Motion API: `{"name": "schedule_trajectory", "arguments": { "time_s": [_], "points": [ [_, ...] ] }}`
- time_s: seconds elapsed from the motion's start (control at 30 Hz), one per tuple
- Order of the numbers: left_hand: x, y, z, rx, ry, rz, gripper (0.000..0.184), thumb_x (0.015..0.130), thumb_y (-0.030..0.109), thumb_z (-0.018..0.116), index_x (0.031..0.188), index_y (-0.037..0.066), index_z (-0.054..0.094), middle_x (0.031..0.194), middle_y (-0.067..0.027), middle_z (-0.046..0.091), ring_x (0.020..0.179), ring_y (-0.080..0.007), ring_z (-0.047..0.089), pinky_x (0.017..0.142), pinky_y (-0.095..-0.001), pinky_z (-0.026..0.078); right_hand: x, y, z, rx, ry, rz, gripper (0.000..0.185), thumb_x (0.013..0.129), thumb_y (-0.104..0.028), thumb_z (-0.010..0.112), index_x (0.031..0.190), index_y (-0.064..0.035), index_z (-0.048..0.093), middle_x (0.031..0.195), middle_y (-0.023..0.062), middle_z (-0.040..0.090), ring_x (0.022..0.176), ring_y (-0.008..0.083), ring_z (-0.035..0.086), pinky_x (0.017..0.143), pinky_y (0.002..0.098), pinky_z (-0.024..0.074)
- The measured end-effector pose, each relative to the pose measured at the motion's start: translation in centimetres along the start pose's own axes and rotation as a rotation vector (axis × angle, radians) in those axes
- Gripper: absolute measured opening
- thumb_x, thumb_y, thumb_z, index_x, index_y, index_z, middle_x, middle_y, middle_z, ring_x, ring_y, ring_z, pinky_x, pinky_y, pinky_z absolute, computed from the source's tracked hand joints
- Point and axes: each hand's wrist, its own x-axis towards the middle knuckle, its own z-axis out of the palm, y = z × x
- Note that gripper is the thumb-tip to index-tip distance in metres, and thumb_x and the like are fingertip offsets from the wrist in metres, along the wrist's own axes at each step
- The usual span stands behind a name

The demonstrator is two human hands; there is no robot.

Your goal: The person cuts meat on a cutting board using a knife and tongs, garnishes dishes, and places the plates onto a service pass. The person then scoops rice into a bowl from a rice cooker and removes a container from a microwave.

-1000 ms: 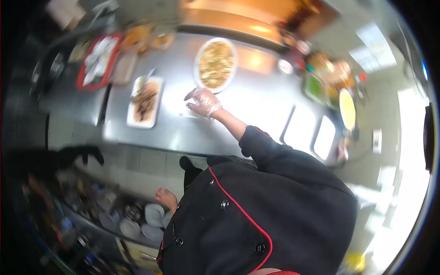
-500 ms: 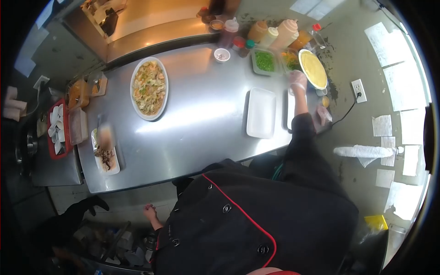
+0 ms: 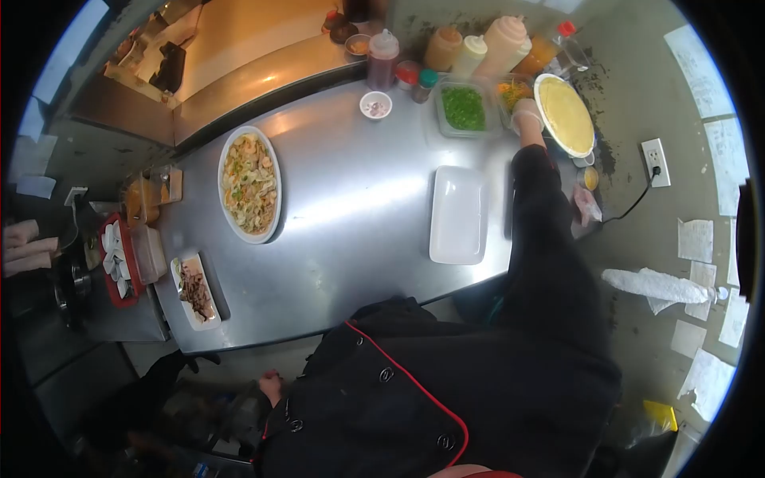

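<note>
My right hand [image 3: 527, 121], in a clear glove, reaches to a container of orange and yellow shreds [image 3: 514, 92]; its fingertips are hidden there. Right beside it stands a white oval dish with a flat, pale yellow round stack [image 3: 567, 116]. To the left is a clear tub of chopped green herbs [image 3: 464, 108]. An empty white rectangular plate [image 3: 458, 215] lies nearer me. My left hand [image 3: 272, 385] hangs low beside my body, below the table edge, bare, with curled fingers and nothing visible in them.
A noodle-like dish on an oval platter [image 3: 251, 185] and a small plate of sliced meat [image 3: 195, 293] occupy the steel table's [image 3: 343, 255] left side. Squeeze bottles [image 3: 504, 46] line the back. A small white cup [image 3: 375, 105] stands nearby. Another person's dark-gloved hand [image 3: 187, 362] is lower left.
My right hand has moved slightly away from me, toward the shreds container. The view has shifted. A blurred shape over the meat plate is gone.
</note>
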Motion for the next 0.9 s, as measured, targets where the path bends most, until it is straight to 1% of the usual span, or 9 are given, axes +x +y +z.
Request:
{"name": "schedule_trajectory", "arguments": {
  "time_s": [0.13,0.33,0.43,0.53,0.6,0.67,0.73,0.83,0.9],
  "points": [
    [-0.3,1.9,-1.4,0.356,0.27,-0.059,0.029,0.077,0.028,0.062,0.08,-0.001,0.064,0.076,-0.0188,0.065,0.074,-0.0355,0.064,0.068,-0.041,0.049,2.6,0.0,1.9,0.072,-0.013,0.063,0.027,0.084,-0.011,0.05,0.106,-0.0027,0.064,0.116,0.0158,0.058,0.108,0.0296,0.056,0.085,0.0405,0.0477],
    [-1.4,3.9,-1.3,0.261,0.187,-0.097,0.025,0.076,0.023,0.063,0.084,0.0,0.064,0.076,-0.0169,0.066,0.074,-0.032,0.065,0.067,-0.0389,0.049,4.5,0.4,0.7,0.014,-0.015,-0.076,0.028,0.084,-0.012,0.047,0.104,-0.0034,0.065,0.113,0.0171,0.059,0.105,0.0295,0.058,0.084,0.0379,0.0479],
    [-2.6,4.9,-0.8,0.107,0.144,-0.079,0.018,0.076,0.016,0.061,0.085,0.001,0.065,0.076,-0.0141,0.066,0.072,-0.027,0.066,0.066,-0.036,0.05,5.9,1.7,-1.5,-0.207,0.073,-0.306,0.027,0.083,-0.015,0.048,0.101,-0.0054,0.066,0.106,0.0169,0.062,0.098,0.0281,0.061,0.081,0.0352,0.0487],
    [-2.3,4.1,-0.3,0.148,0.11,-0.001,0.017,0.073,0.01,0.06,0.087,0.003,0.066,0.075,-0.0117,0.067,0.069,-0.0223,0.065,0.065,-0.0334,0.05,6.8,3.8,-3.2,-0.275,-0.033,-0.41,0.022,0.081,-0.018,0.052,0.092,-0.0078,0.069,0.096,0.0152,0.066,0.087,0.0273,0.063,0.075,0.0338,0.0493],
    [-2.3,4.5,-0.1,0.102,0.091,-0.015,0.019,0.07,0.008,0.061,0.088,0.003,0.066,0.074,-0.0111,0.066,0.069,-0.0219,0.065,0.064,-0.0332,0.05,12.5,7.7,0.9,-0.102,-0.034,-0.472,0.019,0.079,-0.02,0.055,0.086,-0.0081,0.068,0.091,0.0146,0.066,0.083,0.0267,0.063,0.072,0.033,0.0489],
    [-2.1,4.6,0.3,0.062,0.083,-0.044,0.021,0.069,0.007,0.062,0.089,0.004,0.066,0.074,-0.0103,0.066,0.068,-0.0214,0.064,0.065,-0.0329,0.05,12.8,8.4,0.6,-0.023,0.012,-0.483,0.021,0.077,-0.023,0.057,0.085,-0.0066,0.068,0.09,0.0148,0.066,0.084,0.0274,0.062,0.073,0.0335,0.0484],
    [-1.5,3.6,0.5,0.041,0.079,-0.091,0.022,0.067,0.007,0.063,0.089,0.004,0.066,0.074,-0.0094,0.066,0.068,-0.0208,0.064,0.065,-0.0325,0.05,6.9,6.5,-3.3,-0.039,0.09,-0.439,0.029,0.075,-0.027,0.059,0.088,-0.0034,0.067,0.094,0.0159,0.065,0.09,0.0292,0.062,0.077,0.0354,0.0478],
    [-1.0,2.9,0.9,0.033,0.083,-0.094,0.022,0.067,0.006,0.064,0.089,0.004,0.066,0.075,-0.0089,0.066,0.07,-0.0206,0.064,0.067,-0.0321,0.05,8.1,6.3,-1.0,-0.204,0.177,-0.438,0.034,0.077,-0.034,0.056,0.09,-0.0042,0.067,0.095,0.0167,0.064,0.092,0.0299,0.061,0.079,0.0362,0.047],
    [-1.2,3.5,0.8,0.067,0.098,-0.074,0.023,0.066,0.006,0.066,0.089,0.004,0.065,0.076,-0.0088,0.066,0.072,-0.0206,0.064,0.068,-0.0321,0.05,6.1,5.5,-2.4,-0.116,0.227,-0.305,0.031,0.078,-0.029,0.058,0.094,-0.005,0.067,0.096,0.0139,0.065,0.089,0.0276,0.062,0.078,0.0354,0.047]
  ]
}}
